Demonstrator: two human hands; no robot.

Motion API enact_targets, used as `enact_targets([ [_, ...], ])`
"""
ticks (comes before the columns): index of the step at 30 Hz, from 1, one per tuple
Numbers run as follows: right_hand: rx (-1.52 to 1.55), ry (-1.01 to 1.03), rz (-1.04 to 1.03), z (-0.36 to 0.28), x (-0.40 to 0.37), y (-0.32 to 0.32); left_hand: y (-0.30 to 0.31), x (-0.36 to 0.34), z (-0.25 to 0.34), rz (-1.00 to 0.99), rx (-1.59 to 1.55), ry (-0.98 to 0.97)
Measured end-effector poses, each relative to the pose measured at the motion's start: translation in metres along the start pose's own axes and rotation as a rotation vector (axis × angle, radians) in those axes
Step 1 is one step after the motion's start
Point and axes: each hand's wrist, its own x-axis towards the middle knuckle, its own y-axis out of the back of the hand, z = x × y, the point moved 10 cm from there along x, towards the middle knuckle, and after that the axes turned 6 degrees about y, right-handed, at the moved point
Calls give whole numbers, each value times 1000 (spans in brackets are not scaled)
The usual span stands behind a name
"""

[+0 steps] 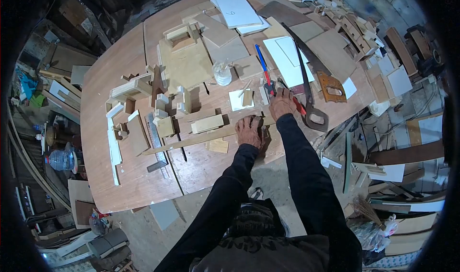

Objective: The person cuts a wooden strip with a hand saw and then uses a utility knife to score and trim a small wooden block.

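Note:
My left hand [249, 130] lies flat on the right end of a long thin wooden strip [191, 141], which runs across the near part of the workbench [129, 186]. Just beyond it, my right hand [281, 103] is closed around a red-handled tool [300, 108]. Its fingers are next to the lower end of a blue and red stick [262, 63]. A small light wood block [207, 123] sits just behind the strip. Both of my sleeves are black.
Two hand saws lie right of my right hand, one with a dark handle [316, 116] and one with a brown handle [331, 87]. A metal square [155, 142], white panels [235, 8], a clear plastic bag [222, 73] and several wood offcuts cover the bench. Boards are piled at the right.

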Motion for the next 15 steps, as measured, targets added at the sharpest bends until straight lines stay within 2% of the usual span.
enact_targets([
  [2, 165, -231, -70, 14, 8, -19, 2, 0, 2, 1, 20, -3],
  [4, 213, -282, -65, 12, 10, -20, 2, -1, 0, 5, 44, -3],
  [7, 357, -462, -271, 18, 10, -21, -2, -2, -3, 24, 30, -25],
  [10, 424, -346, -269, 14, 19, -30, -5, -2, -7, 34, 37, -11],
  [11, 372, -321, -64, 18, 24, -28, -6, -2, -8, 41, 51, -4],
  [12, 373, -318, -70, 21, 19, -46, -6, -2, -9, 48, 64, 4],
  [13, 423, -324, 3, 25, 13, -35, -3, -2, -7, 45, 65, 9],
  [15, 523, -336, 153, 33, -1, -3, -10, 0, -5, -146, 76, 48],
])
